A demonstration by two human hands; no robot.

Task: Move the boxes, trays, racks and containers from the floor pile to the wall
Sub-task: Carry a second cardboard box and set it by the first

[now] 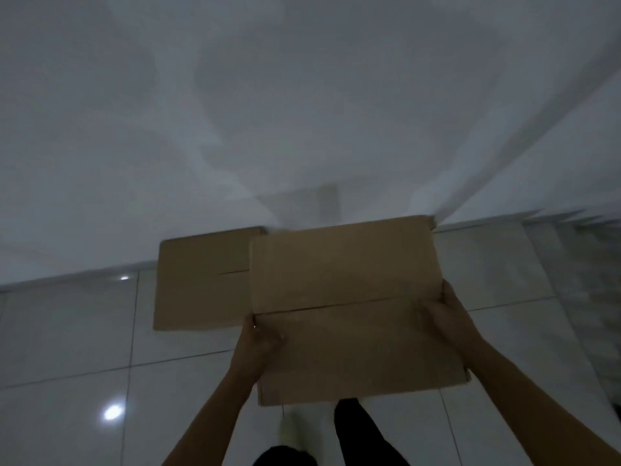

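Note:
I hold a flattened brown cardboard box [349,307] in front of me, above the tiled floor and close to the white wall [235,129]. My left hand [257,346] grips its left edge and my right hand [443,314] grips its right edge. A second flat cardboard box [201,280] leans against the wall on the floor, just left of and behind the held one, partly covered by it.
Glossy white floor tiles [84,331] run up to the wall. A wall corner [504,169] rises at the right, with a marbled strip [588,264] beyond it. My dark trouser leg [363,432] shows below the box.

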